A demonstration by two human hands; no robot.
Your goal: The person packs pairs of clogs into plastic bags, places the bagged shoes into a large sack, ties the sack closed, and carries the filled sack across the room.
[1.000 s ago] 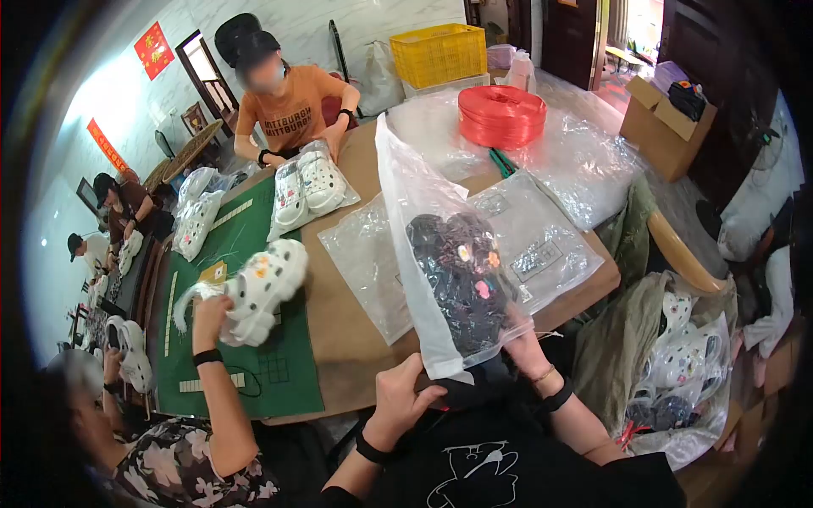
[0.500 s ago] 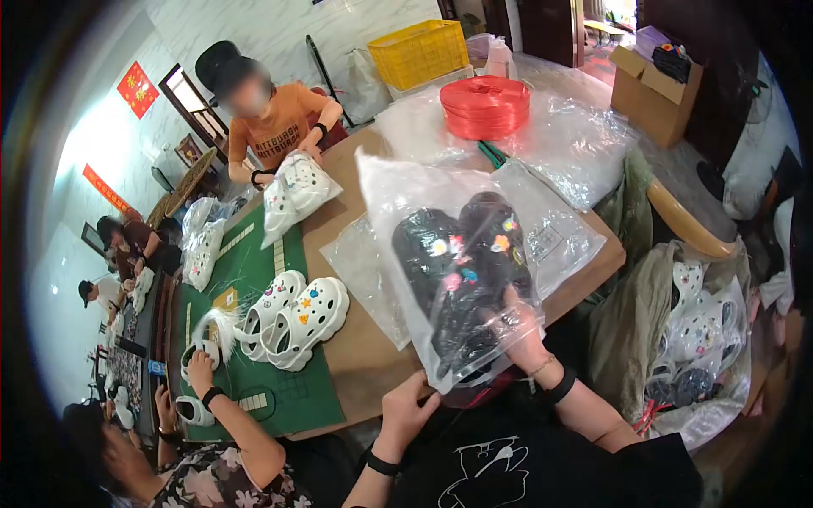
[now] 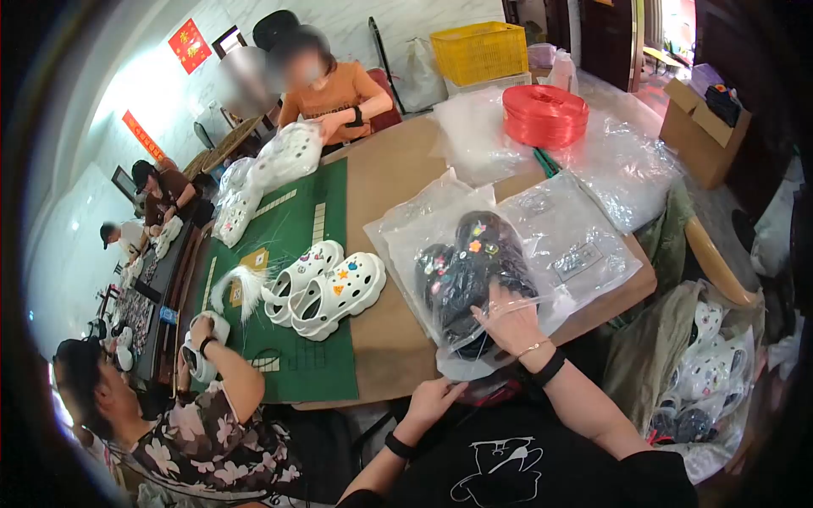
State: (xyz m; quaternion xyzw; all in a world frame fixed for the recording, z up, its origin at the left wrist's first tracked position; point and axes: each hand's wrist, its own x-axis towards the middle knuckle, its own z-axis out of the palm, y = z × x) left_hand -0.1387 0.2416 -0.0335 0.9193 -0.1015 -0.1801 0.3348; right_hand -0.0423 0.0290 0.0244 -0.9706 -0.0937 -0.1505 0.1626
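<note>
A clear plastic bag (image 3: pixel 517 254) holding a pair of black clogs (image 3: pixel 487 254) with colourful charms lies at the table's near edge, on flat plastic bags. My right hand (image 3: pixel 512 326) is on the near part of the bag, fingers bent against the plastic and clogs. My left hand (image 3: pixel 432 406) pinches the bag's near edge, thumb against fingers. White clogs with charms (image 3: pixel 339 292) stand left of the bag on a green mat (image 3: pixel 318 372).
A red twine roll (image 3: pixel 544 117) and green-handled scissors (image 3: pixel 546 162) lie at the back. A sack (image 3: pixel 635 356) of bagged clogs stands to the right. One person (image 3: pixel 330 93) handles bagged white clogs opposite; another person (image 3: pixel 169 406) holds a white clog at left.
The bag of black clogs has come down from a raised position onto the table. Both my hands have moved with it, and the camera view has shifted. The person opposite has moved their bag.
</note>
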